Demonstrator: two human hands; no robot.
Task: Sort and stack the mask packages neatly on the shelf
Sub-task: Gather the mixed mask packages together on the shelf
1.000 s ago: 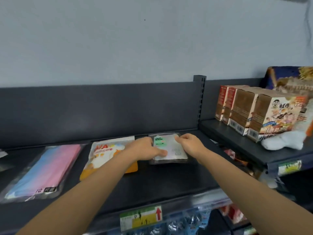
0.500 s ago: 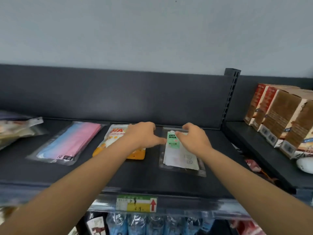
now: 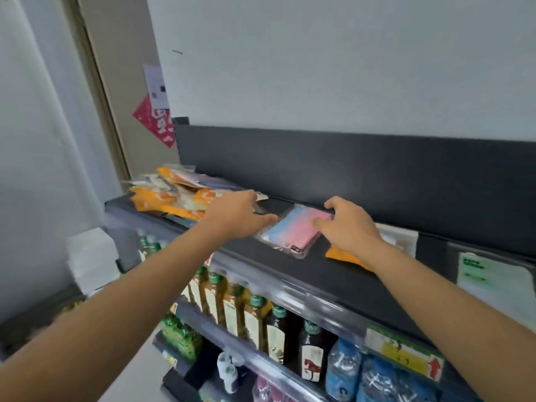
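Observation:
A clear pack of pink and blue masks (image 3: 293, 235) lies flat on the dark top shelf (image 3: 333, 281). My right hand (image 3: 348, 224) rests on its right edge, fingers curled against it. My left hand (image 3: 235, 217) hovers just left of the pack, fingers spread, holding nothing. A loose heap of orange and white mask packages (image 3: 171, 194) sits at the shelf's left end. Right of my right arm lie an orange-and-white package (image 3: 397, 242) and a clear pack with a green label (image 3: 487, 275).
Behind the shelf rises a dark back panel (image 3: 377, 172) under a white wall. Below the shelf edge stand rows of bottles (image 3: 261, 314) and blue water bottles (image 3: 374, 378). A yellow price tag (image 3: 406, 355) is on the front rail. A door frame stands at the left.
The view swung left. Both hands left the green-label pack and moved left to the pink and blue pack; the heap at the shelf's left end came into sight.

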